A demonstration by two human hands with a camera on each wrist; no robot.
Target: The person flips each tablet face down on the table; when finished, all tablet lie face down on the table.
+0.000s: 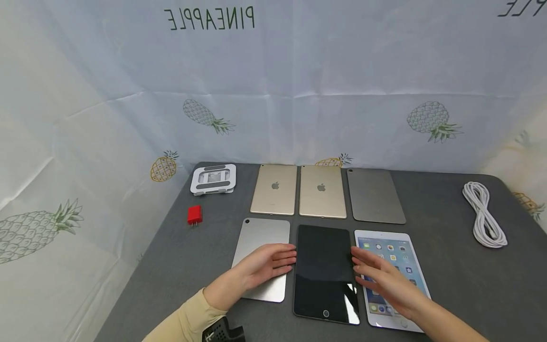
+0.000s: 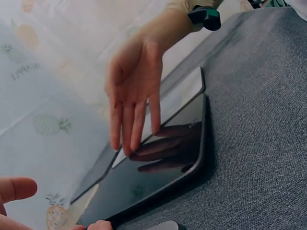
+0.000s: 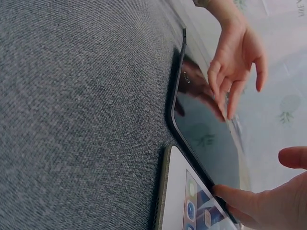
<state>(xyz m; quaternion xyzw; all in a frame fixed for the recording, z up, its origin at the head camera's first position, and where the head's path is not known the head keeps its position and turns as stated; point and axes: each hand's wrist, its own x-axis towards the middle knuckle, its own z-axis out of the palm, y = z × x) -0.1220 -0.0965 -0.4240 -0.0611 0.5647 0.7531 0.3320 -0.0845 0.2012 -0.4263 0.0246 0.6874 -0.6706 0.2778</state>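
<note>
A black tablet (image 1: pixel 322 266) lies screen up in the front row, its dark glass reflecting light and hands. Along its left edge my left hand (image 1: pixel 267 263) is held with fingers straight, over a silver tablet (image 1: pixel 264 235) lying back up. My right hand (image 1: pixel 384 278) is at the right edge, fingers extended over a white tablet (image 1: pixel 406 256) whose screen is lit with app icons. In the right wrist view, the right fingertips (image 3: pixel 223 191) are right at the black tablet's rim. Neither hand has its fingers curled round anything.
Behind stand two gold tablets (image 1: pixel 273 192) and a dark grey tablet (image 1: pixel 376 195), all lying back up. A white folding stand (image 1: pixel 213 179) and a red plug adapter (image 1: pixel 194 215) lie left; a coiled white cable (image 1: pixel 484 216) lies right. A pineapple-print curtain (image 1: pixel 295 71) borders the grey table.
</note>
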